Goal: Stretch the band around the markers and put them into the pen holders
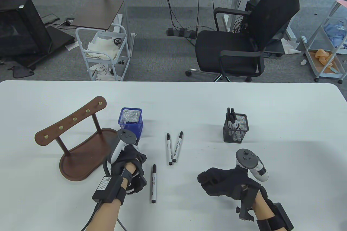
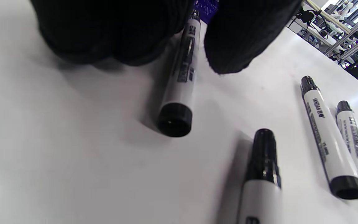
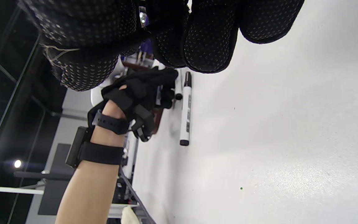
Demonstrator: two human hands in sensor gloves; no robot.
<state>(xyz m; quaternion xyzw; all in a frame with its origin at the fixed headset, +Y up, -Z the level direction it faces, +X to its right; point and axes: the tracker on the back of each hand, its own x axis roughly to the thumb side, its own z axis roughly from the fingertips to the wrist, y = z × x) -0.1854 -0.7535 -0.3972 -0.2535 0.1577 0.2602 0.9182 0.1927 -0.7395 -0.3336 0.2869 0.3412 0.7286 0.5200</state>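
While both gloved hands hover low over the white table [image 1: 189, 101], the two pen holders stand farther back. The black mesh pen holder [image 1: 235, 129] on the right holds a bunch of markers [image 1: 232, 118] standing upright, their black caps rising above the rim. The blue mesh pen holder [image 1: 130, 120] stands on the left, just behind the left hand's tracker; what lies inside it cannot be told.

Two markers [image 1: 173, 147] lie close together on the table between the holders, nearly parallel, and a single marker [image 1: 153, 183] lies nearer the front edge, just right of the left hand [image 1: 130, 167]. In the left wrist view a fourth marker [image 2: 180, 77] lies on the table under that hand, between the curled fingers [image 2: 110, 28] and the thumb; whether they actually grip it cannot be told.

The right hand [image 1: 222, 182] is well apart from every marker, its fingers curled in; whether it holds anything cannot be told. No band can be made out.

A brown wooden rack [image 1: 78, 144] with brass pegs stands at the left, beside the blue holder.
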